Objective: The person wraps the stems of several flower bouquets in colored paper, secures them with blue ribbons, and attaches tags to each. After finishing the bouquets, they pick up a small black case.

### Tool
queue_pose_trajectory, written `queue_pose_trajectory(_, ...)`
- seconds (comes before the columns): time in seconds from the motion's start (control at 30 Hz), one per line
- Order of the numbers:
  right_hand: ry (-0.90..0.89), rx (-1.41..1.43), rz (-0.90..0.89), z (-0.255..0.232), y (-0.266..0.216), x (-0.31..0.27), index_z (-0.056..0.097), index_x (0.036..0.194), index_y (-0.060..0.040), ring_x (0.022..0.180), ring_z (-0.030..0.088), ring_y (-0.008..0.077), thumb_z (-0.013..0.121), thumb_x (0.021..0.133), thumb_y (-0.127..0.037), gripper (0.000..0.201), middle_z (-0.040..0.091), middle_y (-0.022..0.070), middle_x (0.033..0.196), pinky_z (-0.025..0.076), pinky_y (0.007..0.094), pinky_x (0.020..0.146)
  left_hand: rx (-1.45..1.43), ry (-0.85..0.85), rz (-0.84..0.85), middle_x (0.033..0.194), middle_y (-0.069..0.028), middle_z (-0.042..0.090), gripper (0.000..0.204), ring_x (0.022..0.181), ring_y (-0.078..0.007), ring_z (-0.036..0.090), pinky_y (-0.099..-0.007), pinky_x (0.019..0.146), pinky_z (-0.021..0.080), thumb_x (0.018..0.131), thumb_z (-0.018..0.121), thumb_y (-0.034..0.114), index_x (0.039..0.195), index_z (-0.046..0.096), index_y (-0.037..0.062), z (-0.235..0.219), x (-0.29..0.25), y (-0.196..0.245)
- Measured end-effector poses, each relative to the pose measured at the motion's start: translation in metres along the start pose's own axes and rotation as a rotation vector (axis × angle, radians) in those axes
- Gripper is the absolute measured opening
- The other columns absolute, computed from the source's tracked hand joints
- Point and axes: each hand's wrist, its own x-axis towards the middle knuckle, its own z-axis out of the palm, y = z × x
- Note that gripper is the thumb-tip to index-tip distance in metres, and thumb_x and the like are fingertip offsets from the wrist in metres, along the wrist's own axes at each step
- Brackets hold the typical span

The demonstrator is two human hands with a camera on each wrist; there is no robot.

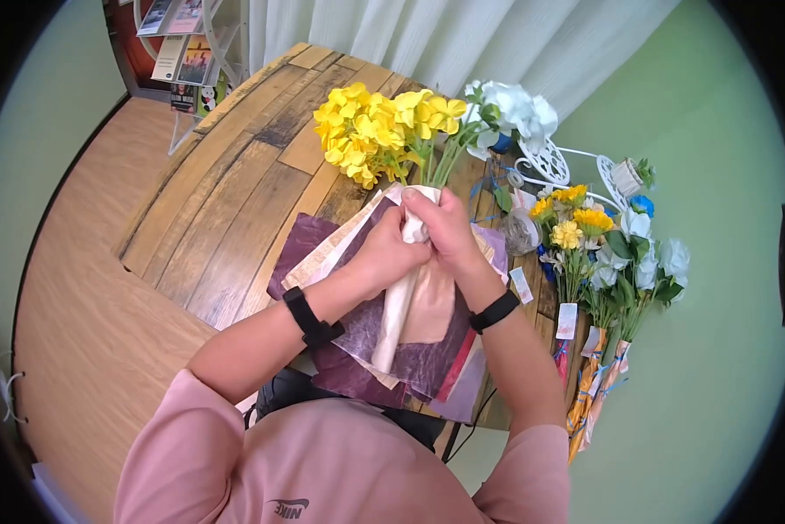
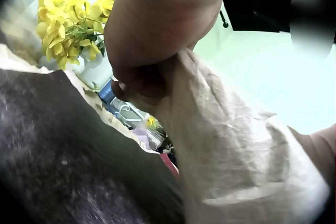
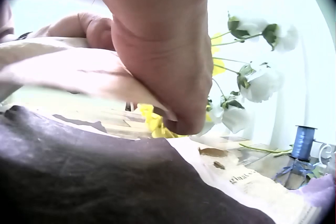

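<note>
Cream wrapping paper is rolled around the stems of a bouquet. Yellow flowers and white flowers fan out from its top, pointing away from me. My left hand grips the paper's upper part from the left. From the right, my right hand holds it too, thumb near the paper's top edge and the two hands meeting. The paper hangs below as a narrowing cone. Beneath it lie dark purple paper sheets, stacked with printed sheets. Most fingertips are hidden behind the paper in both wrist views.
The stack rests on a wooden table. Several wrapped bouquets lie along its right edge, near a white metal ornament. A blue ribbon spool stands beyond the sheets. Behind hangs a white curtain.
</note>
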Motion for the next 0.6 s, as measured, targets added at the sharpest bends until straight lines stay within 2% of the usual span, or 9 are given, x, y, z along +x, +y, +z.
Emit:
queue_pose_trajectory(0.03, 0.007, 0.003, 0.006, -0.005, -0.001, -0.001, 0.059, 0.101, -0.0018, 0.074, 0.062, 0.0092, 0.069, 0.090, -0.022, 0.026, 0.065, 0.0035, 0.090, 0.052, 0.0272, 0.064, 0.000, -0.005, -0.008, 0.110, -0.0109, 0.057, 0.051, 0.098, -0.0176, 0.059, -0.0314, 0.084, 0.050, 0.078, 0.063, 0.003, 0.125, 0.044, -0.0021, -0.001, -0.001, -0.001)
queue_pose_trajectory(0.1, -0.098, 0.003, 0.092, -0.013, -0.002, -0.002, 0.059, 0.102, -0.0022, 0.079, 0.061, 0.0085, 0.066, 0.092, -0.025, 0.026, 0.064, 0.0034, 0.095, 0.051, 0.0271, 0.068, -0.360, -0.108, -0.262, 0.106, -0.0120, 0.060, 0.049, 0.091, -0.0202, 0.063, -0.0331, 0.081, 0.053, 0.075, 0.057, -0.004, 0.122, 0.046, -0.0022, -0.011, -0.002, -0.002)
queue_pose_trajectory(0.17, -0.151, -0.025, 0.140, -0.027, -0.007, -0.007, 0.059, 0.106, -0.0013, 0.087, 0.062, 0.0102, 0.065, 0.092, -0.027, 0.029, 0.065, 0.0048, 0.101, 0.052, 0.0268, 0.074, -0.401, -0.094, -0.306, 0.103, -0.0127, 0.062, 0.049, 0.086, -0.0222, 0.066, -0.0342, 0.079, 0.055, 0.073, 0.055, -0.007, 0.121, 0.047, -0.0024, -0.016, -0.002, -0.003)
queue_pose_trajectory(0.23, -0.186, -0.040, 0.403, -0.038, -0.013, -0.014, 0.059, 0.112, -0.0001, 0.091, 0.065, 0.0133, 0.066, 0.091, -0.025, 0.033, 0.066, 0.0072, 0.104, 0.054, 0.0285, 0.079, -0.540, -0.121, -0.383, 0.102, -0.0128, 0.062, 0.048, 0.084, -0.0228, 0.066, -0.0351, 0.076, 0.056, 0.072, 0.055, -0.008, 0.120, 0.048, -0.0026, -0.020, -0.002, -0.007)
queue_pose_trajectory(0.27, -0.233, 0.002, 0.498, -0.048, -0.012, -0.013, 0.055, 0.120, 0.0028, 0.096, 0.066, 0.0174, 0.066, 0.088, -0.011, 0.037, 0.065, 0.0099, 0.109, 0.055, 0.0320, 0.084, -0.570, -0.119, -0.412, 0.100, -0.0131, 0.062, 0.048, 0.083, -0.0229, 0.067, -0.0362, 0.075, 0.057, 0.072, 0.055, -0.007, 0.120, 0.049, -0.0032, -0.020, -0.003, -0.006)
queue_pose_trajectory(0.37, -0.097, -0.025, 0.368, -0.056, -0.004, -0.015, 0.057, 0.117, 0.0024, 0.091, 0.068, 0.0183, 0.065, 0.085, -0.005, 0.034, 0.066, 0.0108, 0.108, 0.058, 0.0320, 0.078, -0.479, -0.128, -0.532, 0.101, -0.0143, 0.062, 0.048, 0.083, -0.0238, 0.067, -0.0368, 0.075, 0.057, 0.074, 0.056, -0.005, 0.121, 0.048, -0.0039, -0.019, 0.000, -0.021)
queue_pose_trajectory(0.4, -0.056, -0.022, 0.341, -0.055, -0.002, -0.015, 0.057, 0.117, 0.0024, 0.082, 0.069, 0.0176, 0.063, 0.083, -0.001, 0.035, 0.066, 0.0102, 0.104, 0.058, 0.0300, 0.069, -0.398, -0.100, -0.556, 0.101, -0.0151, 0.062, 0.046, 0.084, -0.0236, 0.066, -0.0376, 0.076, 0.057, 0.077, 0.056, -0.002, 0.122, 0.048, -0.0038, -0.018, -0.003, -0.027)
queue_pose_trajectory(0.53, -0.025, -0.087, 0.332, -0.045, -0.003, -0.022, 0.056, 0.117, 0.0029, 0.076, 0.067, 0.0161, 0.063, 0.082, -0.002, 0.035, 0.066, 0.0094, 0.099, 0.056, 0.0277, 0.062, -0.256, -0.095, -0.567, 0.101, -0.0154, 0.062, 0.043, 0.087, -0.0231, 0.066, -0.0388, 0.078, 0.056, 0.079, 0.056, -0.001, 0.122, 0.048, -0.0032, -0.008, -0.014, -0.028)
queue_pose_trajectory(0.6, 0.033, -0.080, 0.322, -0.037, -0.005, -0.022, 0.052, 0.120, 0.0034, 0.073, 0.065, 0.0158, 0.062, 0.083, -0.003, 0.040, 0.064, 0.0088, 0.097, 0.055, 0.0277, 0.062, -0.308, -0.059, -0.517, 0.098, -0.0157, 0.061, 0.036, 0.084, -0.0240, 0.065, -0.0381, 0.072, 0.055, 0.085, 0.053, 0.011, 0.117, 0.051, -0.0026, -0.003, -0.018, -0.025)
